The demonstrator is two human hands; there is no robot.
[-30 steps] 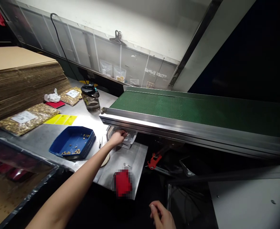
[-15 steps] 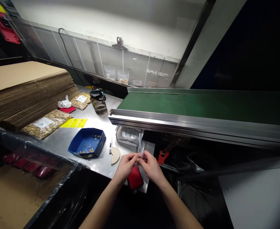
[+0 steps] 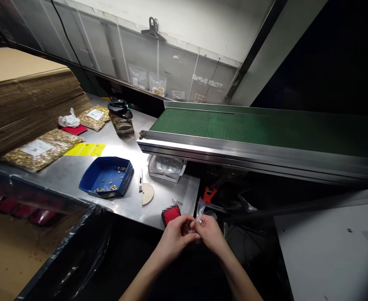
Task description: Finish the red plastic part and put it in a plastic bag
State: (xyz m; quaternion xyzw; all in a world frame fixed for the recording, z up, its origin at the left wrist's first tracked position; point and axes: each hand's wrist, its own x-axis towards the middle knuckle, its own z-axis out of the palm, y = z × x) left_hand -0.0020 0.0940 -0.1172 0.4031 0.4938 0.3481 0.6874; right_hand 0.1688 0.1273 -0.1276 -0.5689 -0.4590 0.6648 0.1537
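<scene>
In front of me, past the table's front edge, both my hands pinch a small clear plastic bag (image 3: 200, 207). My left hand (image 3: 178, 234) has its thumb and fingers curled together at the bag's lower part. My right hand (image 3: 211, 234) grips the bag from the other side, and part of it sticks up above the fingers. Just beyond my left hand a red and black pouch-like item (image 3: 171, 214) lies at the table edge. Close to it is a small metal clip (image 3: 177, 202). What the bag contains, if anything, is hidden by my fingers.
A blue tray (image 3: 105, 177) holds small gold pieces. Nearby lie a cutter knife (image 3: 140, 182), a cardboard disc (image 3: 148, 194) and a box of clear bags (image 3: 167, 168). A green conveyor (image 3: 221, 127) runs to the right. Stacked cardboard (image 3: 30, 94) and a jug (image 3: 121, 119) stand left.
My hands have moved down and right with the clear bag. The red item, formerly just below my fingers, now lies at the table edge beyond my left hand. The view has shifted.
</scene>
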